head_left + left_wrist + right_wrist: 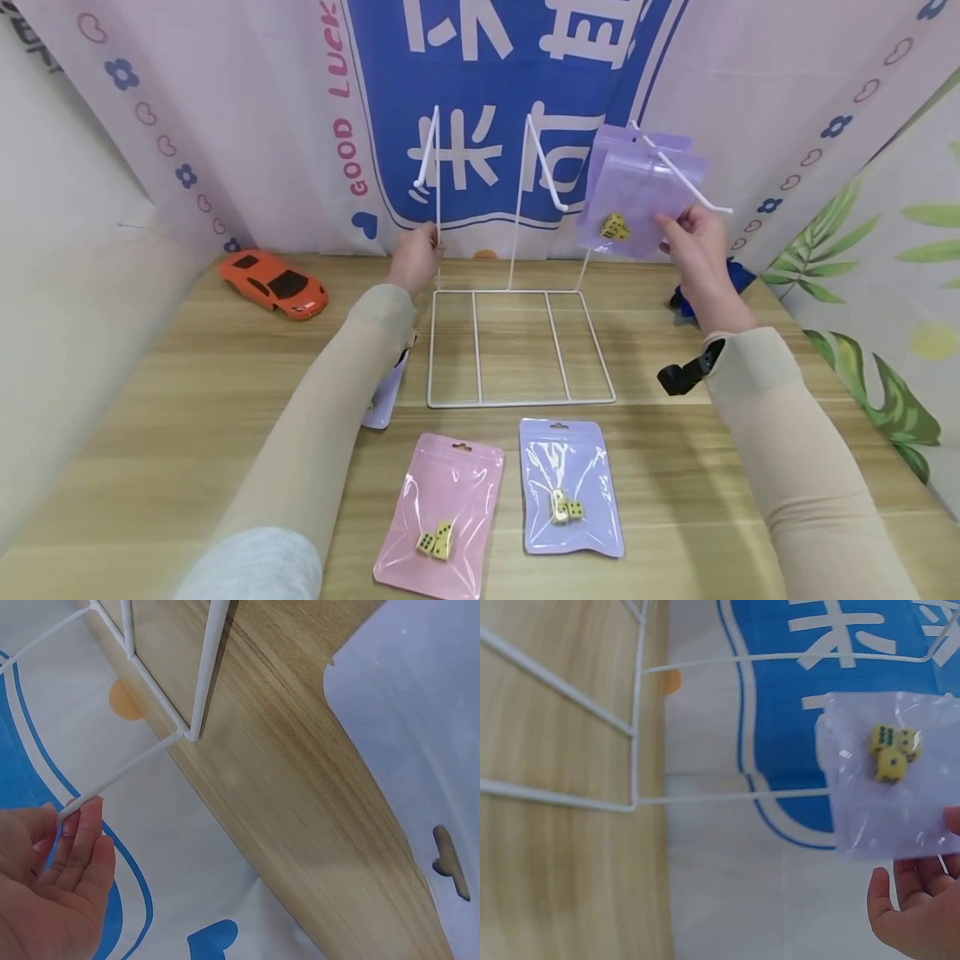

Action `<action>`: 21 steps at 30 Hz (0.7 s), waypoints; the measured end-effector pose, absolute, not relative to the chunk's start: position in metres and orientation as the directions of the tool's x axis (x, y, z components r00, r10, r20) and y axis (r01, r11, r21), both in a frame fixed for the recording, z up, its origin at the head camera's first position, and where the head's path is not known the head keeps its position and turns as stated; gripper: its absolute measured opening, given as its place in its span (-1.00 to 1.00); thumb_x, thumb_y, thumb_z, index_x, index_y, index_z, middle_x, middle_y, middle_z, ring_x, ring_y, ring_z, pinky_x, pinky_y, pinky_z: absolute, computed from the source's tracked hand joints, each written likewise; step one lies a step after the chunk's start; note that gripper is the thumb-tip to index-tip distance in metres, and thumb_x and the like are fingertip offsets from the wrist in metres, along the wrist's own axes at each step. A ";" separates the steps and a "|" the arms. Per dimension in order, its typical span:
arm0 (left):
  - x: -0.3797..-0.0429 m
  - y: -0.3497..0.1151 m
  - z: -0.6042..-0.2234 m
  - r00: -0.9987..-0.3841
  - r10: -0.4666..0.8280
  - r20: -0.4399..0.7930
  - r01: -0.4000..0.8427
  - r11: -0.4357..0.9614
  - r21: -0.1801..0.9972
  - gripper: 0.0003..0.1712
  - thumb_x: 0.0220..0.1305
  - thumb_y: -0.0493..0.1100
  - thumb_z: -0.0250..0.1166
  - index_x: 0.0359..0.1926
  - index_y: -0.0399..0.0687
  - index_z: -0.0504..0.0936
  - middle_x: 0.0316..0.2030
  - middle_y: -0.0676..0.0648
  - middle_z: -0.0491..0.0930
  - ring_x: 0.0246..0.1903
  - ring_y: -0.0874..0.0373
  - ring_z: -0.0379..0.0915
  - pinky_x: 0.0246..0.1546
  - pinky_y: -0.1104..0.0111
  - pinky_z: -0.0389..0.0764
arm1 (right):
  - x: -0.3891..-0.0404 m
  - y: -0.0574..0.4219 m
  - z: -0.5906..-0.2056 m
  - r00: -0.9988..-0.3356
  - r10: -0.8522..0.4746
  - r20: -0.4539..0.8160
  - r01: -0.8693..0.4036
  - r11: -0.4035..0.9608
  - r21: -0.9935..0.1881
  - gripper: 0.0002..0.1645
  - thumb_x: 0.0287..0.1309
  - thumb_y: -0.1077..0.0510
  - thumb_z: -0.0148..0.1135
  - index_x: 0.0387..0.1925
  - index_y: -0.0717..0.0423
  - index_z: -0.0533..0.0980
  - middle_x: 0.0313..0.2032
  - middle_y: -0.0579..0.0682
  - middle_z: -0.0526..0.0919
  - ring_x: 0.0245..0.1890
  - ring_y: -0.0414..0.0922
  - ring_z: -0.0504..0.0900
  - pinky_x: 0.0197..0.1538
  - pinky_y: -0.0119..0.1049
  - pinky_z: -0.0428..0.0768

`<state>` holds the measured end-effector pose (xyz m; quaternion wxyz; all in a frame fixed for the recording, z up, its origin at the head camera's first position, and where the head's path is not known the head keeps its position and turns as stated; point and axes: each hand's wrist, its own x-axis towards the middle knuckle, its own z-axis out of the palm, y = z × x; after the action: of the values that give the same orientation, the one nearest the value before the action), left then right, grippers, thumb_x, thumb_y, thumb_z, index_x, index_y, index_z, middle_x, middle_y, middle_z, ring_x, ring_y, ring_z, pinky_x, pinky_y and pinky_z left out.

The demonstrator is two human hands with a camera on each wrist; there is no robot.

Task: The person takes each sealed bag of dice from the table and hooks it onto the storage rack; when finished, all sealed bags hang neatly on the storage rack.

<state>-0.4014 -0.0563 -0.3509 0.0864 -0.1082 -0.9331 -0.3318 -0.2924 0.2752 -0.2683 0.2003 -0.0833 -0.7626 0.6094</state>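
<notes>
A white wire display rack [517, 406] stands on the table with several prongs at its top. My left hand [417, 257] pinches the rack's left upright rod, seen closer in the left wrist view with the rod [124, 771] between thumb and fingers. With thumb in front and fingers behind, my right hand [696, 250] pinches the lower right edge of a purple zip pouch [637, 196]. Yellow dice [891, 754] show through that pouch. It is at the right prong [686, 179], in front of another purple pouch [611, 137]. The front pouch's hang hole cannot be made out.
A pink pouch [450, 492] and a lilac pouch [572, 467], both with yellow dice, lie in front of the rack. Another lilac pouch [386, 396] is partly under my left forearm. An orange toy car [273, 283] sits back left; a blue object [738, 275] is behind my right wrist.
</notes>
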 end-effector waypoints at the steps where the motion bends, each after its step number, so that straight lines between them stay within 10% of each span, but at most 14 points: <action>1: -0.402 -0.056 -0.351 -0.962 0.145 0.232 0.259 0.756 0.601 -0.94 0.24 -0.29 0.11 -0.31 -0.23 0.44 -0.37 -0.15 0.51 -0.36 0.03 0.41 -0.32 0.24 0.45 | -0.291 0.277 -0.271 -0.908 0.364 0.206 -0.110 0.268 -0.957 -0.84 0.12 0.14 0.16 -0.41 0.13 0.38 -0.51 -0.15 0.45 -0.46 -0.26 0.40 -0.40 -0.51 0.44; 12: -0.399 -0.055 -0.348 -0.969 0.144 0.202 0.240 0.753 0.613 -0.93 0.26 -0.26 0.10 -0.31 -0.21 0.43 -0.38 -0.15 0.50 -0.36 0.03 0.39 -0.32 0.26 0.45 | -0.265 0.299 -0.307 -0.985 0.136 0.105 -0.003 0.596 -0.803 -0.61 0.19 0.04 0.08 -0.17 0.32 0.38 -0.37 -0.05 0.59 -0.39 -0.33 0.53 -0.36 -0.48 0.48; 21: -0.401 -0.054 -0.348 -0.977 0.136 0.167 0.212 0.732 0.648 -0.92 0.28 -0.28 0.05 -0.25 -0.22 0.43 -0.32 -0.16 0.49 -0.32 0.02 0.39 -0.28 0.24 0.45 | -0.226 0.262 -0.313 -0.944 -0.324 0.062 -0.292 0.735 -0.612 -0.75 0.11 0.25 0.16 -0.23 0.38 0.45 -0.37 0.13 0.58 -0.35 -0.06 0.54 -0.28 -0.31 0.52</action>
<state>-0.4011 -0.0539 -0.3482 0.0539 -0.0938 -0.9290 -0.3540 -0.2264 0.2618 -0.3131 -0.0244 0.1654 -0.9310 0.3243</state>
